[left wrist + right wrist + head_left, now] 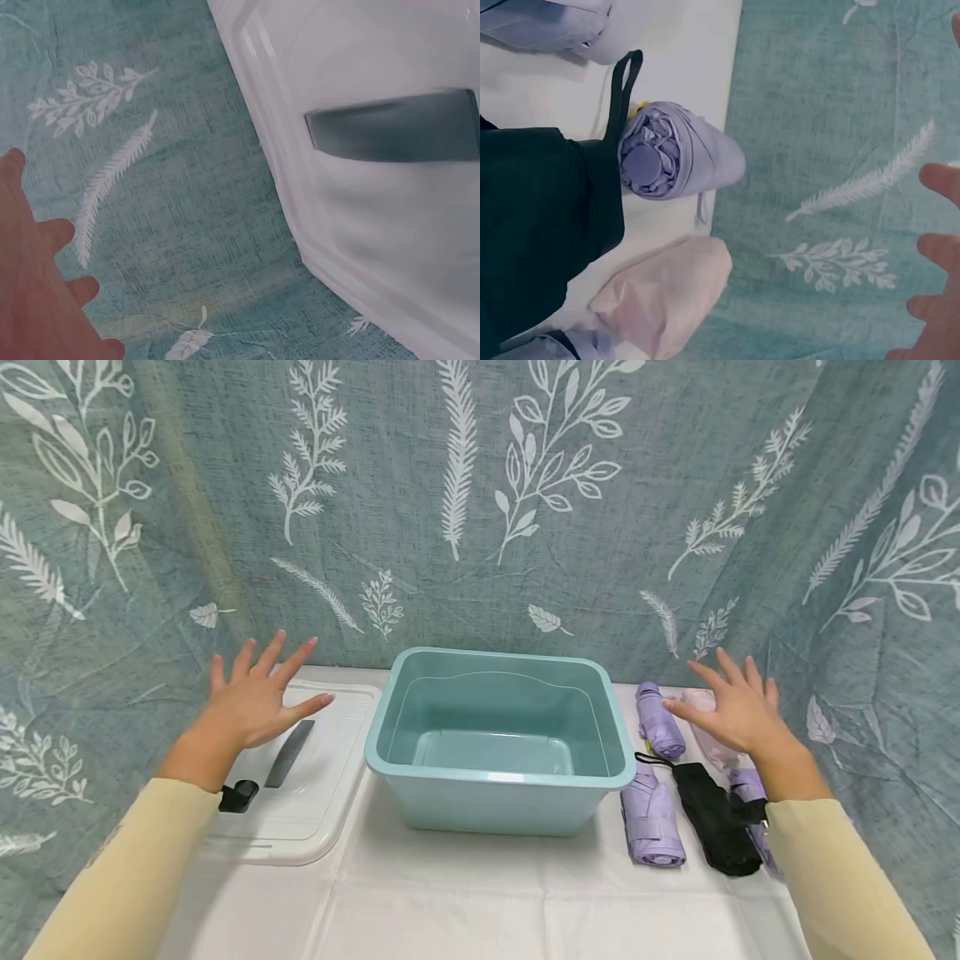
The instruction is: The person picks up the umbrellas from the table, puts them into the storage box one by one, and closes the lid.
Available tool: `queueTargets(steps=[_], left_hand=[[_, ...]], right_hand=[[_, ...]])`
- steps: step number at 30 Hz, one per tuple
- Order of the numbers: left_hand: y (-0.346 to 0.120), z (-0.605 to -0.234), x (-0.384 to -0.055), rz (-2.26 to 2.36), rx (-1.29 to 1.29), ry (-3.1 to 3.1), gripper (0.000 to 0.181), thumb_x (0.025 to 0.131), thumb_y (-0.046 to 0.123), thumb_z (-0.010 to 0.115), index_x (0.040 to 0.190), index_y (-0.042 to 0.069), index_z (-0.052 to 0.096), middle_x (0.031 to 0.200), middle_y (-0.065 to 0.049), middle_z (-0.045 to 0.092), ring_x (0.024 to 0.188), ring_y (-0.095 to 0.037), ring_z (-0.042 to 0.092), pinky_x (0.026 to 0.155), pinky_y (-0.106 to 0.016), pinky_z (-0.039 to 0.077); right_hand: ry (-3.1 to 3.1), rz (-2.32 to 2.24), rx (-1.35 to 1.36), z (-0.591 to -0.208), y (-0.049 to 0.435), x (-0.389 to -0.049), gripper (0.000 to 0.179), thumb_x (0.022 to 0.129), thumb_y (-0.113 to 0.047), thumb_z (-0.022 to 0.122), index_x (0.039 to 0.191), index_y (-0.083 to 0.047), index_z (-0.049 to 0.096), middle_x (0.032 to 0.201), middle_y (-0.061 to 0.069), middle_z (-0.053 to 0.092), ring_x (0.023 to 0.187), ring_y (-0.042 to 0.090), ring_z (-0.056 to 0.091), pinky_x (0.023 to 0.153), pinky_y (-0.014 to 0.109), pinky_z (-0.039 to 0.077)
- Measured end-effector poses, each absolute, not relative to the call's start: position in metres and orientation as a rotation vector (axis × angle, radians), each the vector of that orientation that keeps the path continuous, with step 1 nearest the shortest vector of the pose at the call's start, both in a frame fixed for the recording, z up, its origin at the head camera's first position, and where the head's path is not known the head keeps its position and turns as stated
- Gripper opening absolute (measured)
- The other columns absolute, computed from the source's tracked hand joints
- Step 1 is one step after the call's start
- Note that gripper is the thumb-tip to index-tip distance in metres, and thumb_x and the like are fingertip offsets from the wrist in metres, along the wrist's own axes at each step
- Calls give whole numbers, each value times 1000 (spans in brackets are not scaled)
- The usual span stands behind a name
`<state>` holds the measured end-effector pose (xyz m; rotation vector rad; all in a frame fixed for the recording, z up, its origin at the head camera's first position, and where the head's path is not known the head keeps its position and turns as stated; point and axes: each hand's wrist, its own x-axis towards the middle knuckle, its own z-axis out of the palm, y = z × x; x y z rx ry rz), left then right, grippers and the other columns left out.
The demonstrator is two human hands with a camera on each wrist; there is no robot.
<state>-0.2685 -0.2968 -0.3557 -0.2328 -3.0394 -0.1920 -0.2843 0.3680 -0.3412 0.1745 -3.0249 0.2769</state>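
My left hand [251, 702] hovers above a white lid [322, 793] with a dark grey strip [290, 753], its fingers spread and holding nothing. Over on the right, my right hand [738, 710] is held with fingers spread above a group of folded umbrellas. Below and around it lie a purple umbrella [660, 722] at the back, a second purple umbrella [651, 818] in front, a black umbrella [716, 818] with a wrist loop, a pale pink folded bundle [667, 296] and another purple umbrella [750, 785], partly hidden by the wrist.
A blue-green plastic tub [498, 802] stands between the hands, with nothing visible inside. A white cloth [450, 902] covers the table. Behind hangs a green-blue curtain [420, 485] with white leaf patterns, close to the table's back edge.
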Motion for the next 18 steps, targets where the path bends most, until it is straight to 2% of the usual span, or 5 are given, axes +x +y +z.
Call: queueTargets(steps=[8,18], left_hand=[[-288,-358,-259,-181,-259,-3026,94,95,80,38,165,36,-5,173,-18,-5,152,-59,1,112,-84,-5],[-273,-366,-239,-271,-345,-2887,89,97,71,47,166,33,6,171,-21,9,153,-56,9,116,-80,4]], right_hand=[[-2990,297,215,-349,364,-271,96,91,-75,55,164,-19,28,172,22,-1,149,65,-3,108,88,2],[-2847,414,317,-365,355,-249,81,94,-60,64,156,-13,42,170,24,14,148,66,7,108,87,12]])
